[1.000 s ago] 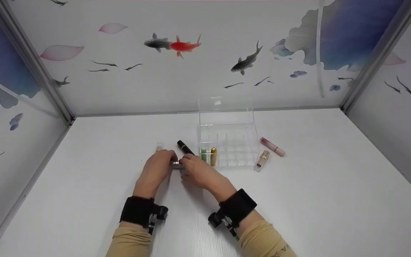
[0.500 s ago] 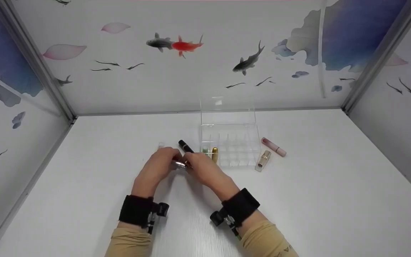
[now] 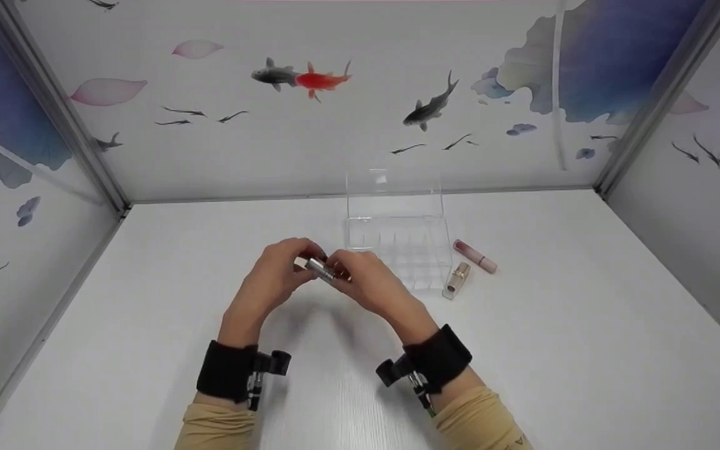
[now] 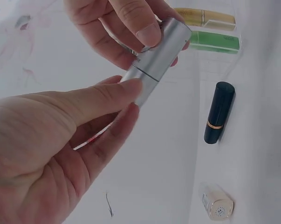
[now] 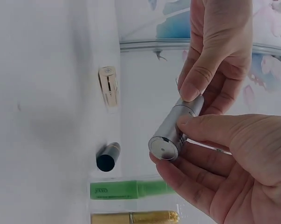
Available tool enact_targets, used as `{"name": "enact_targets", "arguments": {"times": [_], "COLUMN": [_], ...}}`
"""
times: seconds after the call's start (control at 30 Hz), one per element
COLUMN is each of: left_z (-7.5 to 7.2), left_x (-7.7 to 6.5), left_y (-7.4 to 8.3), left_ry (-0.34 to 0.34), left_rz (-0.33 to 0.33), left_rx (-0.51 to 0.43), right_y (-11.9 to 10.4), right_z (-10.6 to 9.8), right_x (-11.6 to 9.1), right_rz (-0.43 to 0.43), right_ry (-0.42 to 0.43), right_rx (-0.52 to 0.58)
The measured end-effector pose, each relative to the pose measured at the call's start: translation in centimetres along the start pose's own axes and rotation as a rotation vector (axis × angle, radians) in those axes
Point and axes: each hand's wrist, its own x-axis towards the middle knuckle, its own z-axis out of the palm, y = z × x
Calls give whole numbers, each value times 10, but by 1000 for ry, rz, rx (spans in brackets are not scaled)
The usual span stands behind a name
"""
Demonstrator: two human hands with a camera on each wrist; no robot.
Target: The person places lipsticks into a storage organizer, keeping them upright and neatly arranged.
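A silver lipstick tube (image 3: 320, 269) is held between my two hands, raised off the white table and tilted. My left hand (image 3: 272, 275) pinches one end with thumb and fingers. On the other end, the fingers and thumb of my right hand (image 3: 375, 281) grip the tube; its round base faces the right wrist camera. A seam crosses the tube (image 4: 161, 51) in the left wrist view. Below the hands lie a black lipstick (image 4: 219, 112) with a gold band and a clear-capped beige lipstick (image 4: 217, 203); both are hidden in the head view.
A clear compartment box (image 3: 397, 217) stands behind my right hand, lid raised. Inside it lie a green tube (image 5: 114, 190) and a gold tube (image 5: 154, 217). To its right rest a pink lip gloss (image 3: 475, 257) and a beige-gold lipstick (image 3: 457, 279).
Both hands have risen from the table and shifted away from me with the silver lipstick tube. They now cover the black lipstick and the green and gold tubes in the head view.
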Motion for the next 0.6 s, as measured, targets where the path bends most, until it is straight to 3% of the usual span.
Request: {"name": "enact_targets", "arguments": {"times": [0.27,0.47,0.6], "left_z": [6,12,19], "left_x": [0,2,4], "left_y": [12,20,25], "left_ry": [72,98,127], "left_rz": [12,4,41], "left_rx": [-68,-73,-89], "right_y": [8,11,16], "right_z": [-25,-35,-38], "right_x": [-14,-20,-25], "right_rz": [54,18,-28], "right_ry": [-21,2,18], "right_rx": [38,24,16]}}
